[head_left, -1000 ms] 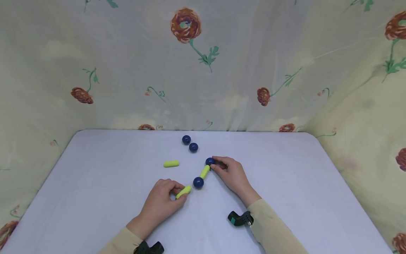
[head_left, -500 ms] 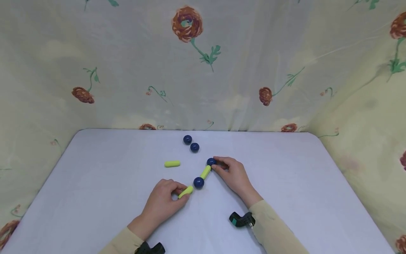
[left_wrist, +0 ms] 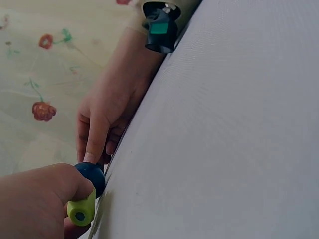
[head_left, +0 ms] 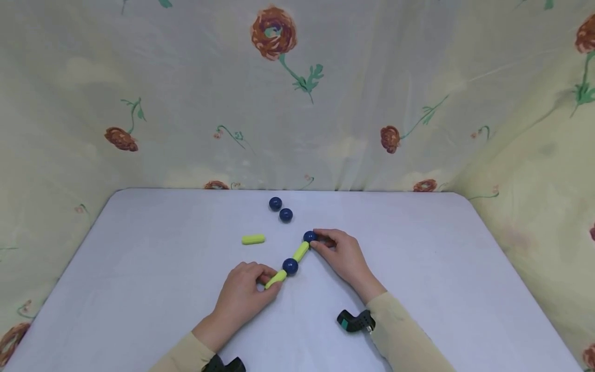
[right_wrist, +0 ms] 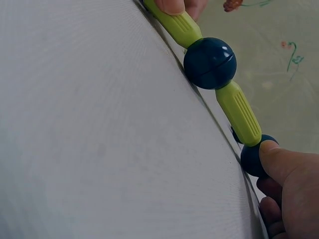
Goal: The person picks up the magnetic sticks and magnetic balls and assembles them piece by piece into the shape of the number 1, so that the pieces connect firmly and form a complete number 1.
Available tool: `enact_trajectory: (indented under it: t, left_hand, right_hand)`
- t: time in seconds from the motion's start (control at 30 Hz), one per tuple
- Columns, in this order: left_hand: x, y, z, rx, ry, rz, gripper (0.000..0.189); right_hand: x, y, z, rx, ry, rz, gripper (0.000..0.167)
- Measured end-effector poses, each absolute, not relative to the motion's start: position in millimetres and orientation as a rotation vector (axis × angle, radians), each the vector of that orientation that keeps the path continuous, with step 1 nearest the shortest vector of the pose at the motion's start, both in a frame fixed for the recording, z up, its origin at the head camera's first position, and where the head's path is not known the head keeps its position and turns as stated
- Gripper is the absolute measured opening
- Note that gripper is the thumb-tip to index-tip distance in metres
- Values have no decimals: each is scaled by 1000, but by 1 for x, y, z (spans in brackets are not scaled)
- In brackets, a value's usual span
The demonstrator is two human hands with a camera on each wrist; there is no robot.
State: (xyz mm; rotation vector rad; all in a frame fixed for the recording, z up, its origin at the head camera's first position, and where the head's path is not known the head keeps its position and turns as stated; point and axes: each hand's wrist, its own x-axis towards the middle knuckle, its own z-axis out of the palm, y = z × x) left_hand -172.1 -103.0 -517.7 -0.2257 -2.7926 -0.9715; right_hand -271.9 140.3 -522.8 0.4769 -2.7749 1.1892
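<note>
1. Since the earlier frames, the near green rod [head_left: 278,278] has been moved up and right; the gap to the middle blue ball [head_left: 290,266] has been closed.
2. Grip: near green rod pinched by the left hand [head_left: 246,294]; end blue ball [head_left: 309,236] pinched by the right hand [head_left: 341,257].
3. Chain is placed just below frame centre, slanted lower left to upper right; far green rod [head_left: 301,251] is set between both balls.
4. Step, as judged: rod being joined to middle ball. Full seating cannot be told.
5. Next move probably calls for a straight push, end ball kept braced.
6. Loose green rod [head_left: 253,239] left of chain; two loose balls [head_left: 285,215] above, upper centre.
7. No brand, label or writing can be read; green patch seen on right wrist device [head_left: 355,321].
</note>
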Motion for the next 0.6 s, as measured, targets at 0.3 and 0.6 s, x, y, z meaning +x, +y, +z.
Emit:
enact_trajectory:
  t: [0.3,0.6]
  left_hand:
    - [-171,-101,-516,-204,-2785,-976,17]
    - [-170,-100,-515,-167,-2794,-964,17]
  right_hand:
    - [-269,140,-523,449,-2781,1206,37]
    - [-270,139,-524,467,-2767,1204,37]
